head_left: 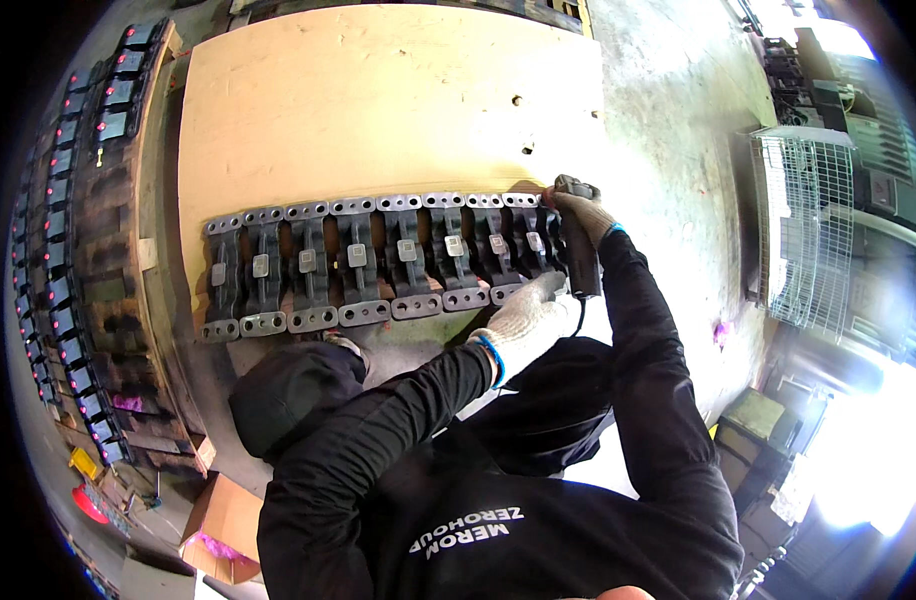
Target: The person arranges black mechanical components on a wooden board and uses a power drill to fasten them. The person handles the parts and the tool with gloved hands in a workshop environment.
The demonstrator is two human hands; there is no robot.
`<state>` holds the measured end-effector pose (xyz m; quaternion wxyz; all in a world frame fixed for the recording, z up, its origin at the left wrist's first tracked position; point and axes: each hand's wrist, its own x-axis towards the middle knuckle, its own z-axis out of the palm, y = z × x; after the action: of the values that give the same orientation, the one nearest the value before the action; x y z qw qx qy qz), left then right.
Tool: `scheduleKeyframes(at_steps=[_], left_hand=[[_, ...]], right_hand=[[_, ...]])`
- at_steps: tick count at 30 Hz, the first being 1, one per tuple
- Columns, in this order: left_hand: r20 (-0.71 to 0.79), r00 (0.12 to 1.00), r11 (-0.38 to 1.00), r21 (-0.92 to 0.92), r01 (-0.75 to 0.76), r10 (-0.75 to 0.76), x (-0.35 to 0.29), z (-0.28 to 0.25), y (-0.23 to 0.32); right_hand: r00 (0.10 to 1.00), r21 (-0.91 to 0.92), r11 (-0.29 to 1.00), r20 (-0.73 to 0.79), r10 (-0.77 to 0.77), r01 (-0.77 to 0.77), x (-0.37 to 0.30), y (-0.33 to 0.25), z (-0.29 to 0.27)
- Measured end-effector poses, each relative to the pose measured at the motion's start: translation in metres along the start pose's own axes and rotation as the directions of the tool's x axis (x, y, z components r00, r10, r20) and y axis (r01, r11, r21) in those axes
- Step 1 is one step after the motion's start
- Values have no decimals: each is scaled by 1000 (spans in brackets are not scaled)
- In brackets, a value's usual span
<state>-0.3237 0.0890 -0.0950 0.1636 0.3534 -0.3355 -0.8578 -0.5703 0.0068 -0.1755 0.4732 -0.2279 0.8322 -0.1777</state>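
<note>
- Head view: dark metal links [361,275] lie side by side in a row along the near edge of the board [358,110], from its near left corner to its near right corner.
- Each link looks hard and matt, with a flat, round-cornered plate pierced by holes at either end, a narrower ridged middle and a small pale square patch.
- The right hand [584,212], in a pale knit glove with a blue cuff, is wrapped round the upper part of a dark, elongated tool [582,262] at the board's near right corner; a thin black cord [581,320] curves from its lower end.
- The left hand [530,318], in a similar white, ribby glove, reaches to the near ends of the last links; its fingertips are partly hidden, so I cannot tell whether they pinch anything.
- The board is smooth, pale yellowish wood, with two dark knots or holes toward its right edge.
- Around it spreads grey concrete floor [668,120].
- Left of the board, a weathered wooden pallet [113,300] stands beside rows of dark parts [63,300] with red marks.
- A cardboard box [213,525] holds something pink.
- Rightward stands a wire-mesh cage [808,230], near strong glare.
</note>
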Motion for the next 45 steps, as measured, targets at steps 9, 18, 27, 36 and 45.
scheduleKeyframes(at_steps=[9, 18, 27, 36, 45], left_hand=[[4, 1000, 1000, -28, -12, 12, -8, 0, 7], [4, 999, 999, -21, 33, -33, -7, 0, 17], [-17, 999, 999, 19, 33, -32, -11, 0, 19], [-2, 1000, 1000, 6, 21, -21, -9, 6, 17], [-27, 1000, 991, 136, 14, -11, -8, 1, 14]], right_hand=[[999, -9, 1000, -30, 29, -29, 26, 18, -12], [997, 15, 997, -6, -76, 76, -5, -2, 4], [999, 8, 1000, -33, -28, 28, 73, 63, -54], [998, 22, 1000, -50, -21, 23, 44, 41, -44], [998, 71, 997, 59, -30, 25, 53, 46, -43]])
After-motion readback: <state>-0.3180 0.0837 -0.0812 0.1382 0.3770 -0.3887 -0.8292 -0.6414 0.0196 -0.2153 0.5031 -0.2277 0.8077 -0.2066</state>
